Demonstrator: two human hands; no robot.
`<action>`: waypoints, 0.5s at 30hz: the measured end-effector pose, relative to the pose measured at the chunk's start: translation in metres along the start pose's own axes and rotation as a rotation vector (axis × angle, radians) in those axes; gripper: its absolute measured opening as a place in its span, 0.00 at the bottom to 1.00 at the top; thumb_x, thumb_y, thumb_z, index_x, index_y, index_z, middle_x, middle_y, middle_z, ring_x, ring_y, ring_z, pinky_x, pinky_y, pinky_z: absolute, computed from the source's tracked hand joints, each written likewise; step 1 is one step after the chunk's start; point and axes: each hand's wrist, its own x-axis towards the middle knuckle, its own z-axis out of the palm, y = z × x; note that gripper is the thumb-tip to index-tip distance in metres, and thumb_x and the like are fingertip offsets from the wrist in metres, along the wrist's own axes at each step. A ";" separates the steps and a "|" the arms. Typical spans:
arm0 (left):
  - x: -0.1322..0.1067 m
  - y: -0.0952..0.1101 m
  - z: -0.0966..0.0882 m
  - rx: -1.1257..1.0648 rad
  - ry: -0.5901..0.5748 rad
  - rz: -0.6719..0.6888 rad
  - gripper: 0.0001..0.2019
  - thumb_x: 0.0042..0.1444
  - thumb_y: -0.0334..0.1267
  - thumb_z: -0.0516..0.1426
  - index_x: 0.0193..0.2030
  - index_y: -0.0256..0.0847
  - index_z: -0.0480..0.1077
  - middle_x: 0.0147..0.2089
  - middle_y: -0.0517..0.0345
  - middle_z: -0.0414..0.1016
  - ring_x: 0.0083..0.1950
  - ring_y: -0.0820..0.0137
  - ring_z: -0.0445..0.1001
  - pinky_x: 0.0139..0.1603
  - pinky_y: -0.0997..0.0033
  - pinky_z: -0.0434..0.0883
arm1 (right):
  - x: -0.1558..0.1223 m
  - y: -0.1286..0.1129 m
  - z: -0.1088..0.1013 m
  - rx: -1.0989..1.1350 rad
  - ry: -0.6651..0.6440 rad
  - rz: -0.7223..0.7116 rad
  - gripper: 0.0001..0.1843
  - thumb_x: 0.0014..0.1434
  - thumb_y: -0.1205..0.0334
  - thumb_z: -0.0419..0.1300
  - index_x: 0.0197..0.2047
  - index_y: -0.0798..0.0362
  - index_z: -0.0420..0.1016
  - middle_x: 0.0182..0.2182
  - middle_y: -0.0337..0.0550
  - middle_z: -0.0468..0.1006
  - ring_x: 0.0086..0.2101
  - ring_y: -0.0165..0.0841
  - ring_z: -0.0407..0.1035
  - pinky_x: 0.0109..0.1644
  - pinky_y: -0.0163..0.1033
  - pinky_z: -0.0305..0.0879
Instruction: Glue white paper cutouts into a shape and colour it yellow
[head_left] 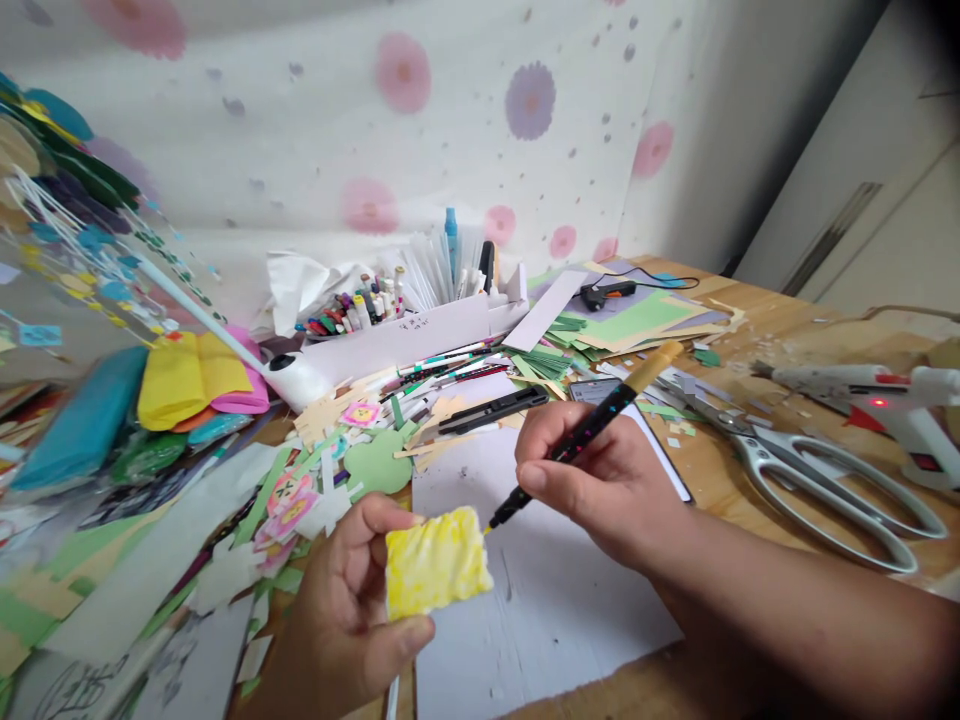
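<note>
Between the thumb and fingers of my left hand (367, 600) is a small square piece (439, 562), coloured in uneven yellow with paler patches and a whitish, ragged edge. What it is made of, I cannot tell. My right hand (592, 475) grips a black marker pen (581, 440) with coloured specks and a mustard-coloured end. Its yellow tip is at the right edge of the square, touching or almost touching. Beneath both hands lies a white board (555, 620) with scuffs and dark marks.
Large scissors (817, 480) and a white glue gun (870, 400) with a red light lie to the right. Behind the board are a black box cutter (495, 410), a phone (664, 445) and a white box (405, 330) of markers. Paper scraps (300, 500) cover the left side.
</note>
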 end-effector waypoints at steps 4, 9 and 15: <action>-0.001 0.001 -0.001 0.028 -0.013 -0.029 0.20 0.35 0.30 0.63 0.38 0.48 0.69 0.28 0.63 0.78 0.28 0.69 0.73 0.28 0.73 0.68 | 0.000 0.002 -0.002 0.026 -0.011 0.019 0.07 0.52 0.66 0.63 0.24 0.54 0.69 0.19 0.33 0.66 0.21 0.24 0.58 0.24 0.31 0.54; -0.002 0.003 -0.001 0.017 -0.040 -0.059 0.20 0.34 0.30 0.63 0.37 0.49 0.69 0.28 0.65 0.78 0.28 0.69 0.73 0.28 0.73 0.68 | 0.000 0.006 -0.003 0.081 0.020 0.031 0.08 0.52 0.65 0.63 0.25 0.54 0.69 0.19 0.32 0.66 0.21 0.25 0.57 0.24 0.31 0.53; -0.004 0.002 -0.004 0.022 -0.053 -0.071 0.21 0.33 0.29 0.64 0.37 0.49 0.69 0.28 0.64 0.77 0.28 0.68 0.74 0.28 0.72 0.67 | 0.000 0.007 -0.003 0.095 0.021 0.049 0.08 0.52 0.66 0.63 0.25 0.53 0.69 0.19 0.32 0.65 0.21 0.24 0.56 0.24 0.31 0.53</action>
